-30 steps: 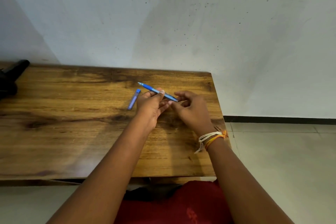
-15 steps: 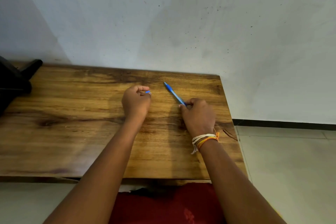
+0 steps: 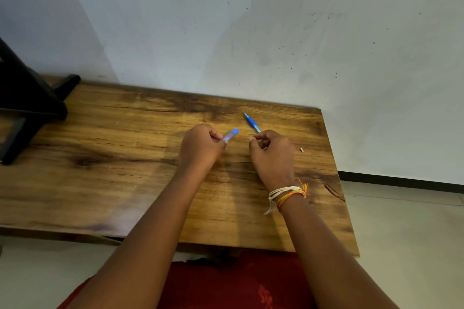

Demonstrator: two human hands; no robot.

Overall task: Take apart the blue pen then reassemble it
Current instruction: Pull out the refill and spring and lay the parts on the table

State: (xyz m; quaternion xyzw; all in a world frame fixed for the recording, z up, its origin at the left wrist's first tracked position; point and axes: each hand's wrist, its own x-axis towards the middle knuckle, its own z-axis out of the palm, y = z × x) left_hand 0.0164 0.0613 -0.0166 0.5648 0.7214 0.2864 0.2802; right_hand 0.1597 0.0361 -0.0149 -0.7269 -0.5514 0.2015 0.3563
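left hand (image 3: pixel 200 149) pinches blue pen cap (image 3: pixel 230 135); right hand (image 3: pixel 272 152) grips pen body (image 3: pixel 251 122). small white bit (image 3: pixel 302 150) on table (image 3: pixel 113 158), black stand (image 3: pixel 27 105) far left.

**Wood, plastic and thread**

The table (image 3: pixel 125 170) is dark-grained wood with a dull sheen. The pen (image 3: pixel 251 122) at centre looks like glossy blue plastic; the cap (image 3: pixel 231 134) is translucent. Woven thread bands (image 3: pixel 286 194) ring one wrist. The wall (image 3: pixel 276 32) is matt, speckled.

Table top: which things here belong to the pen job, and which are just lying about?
Job:
- pen front section, held by the right hand
- translucent blue pen barrel, held by the left hand

Lying about:
- small pale bit on the table; purpose unclear
- black stand, far left
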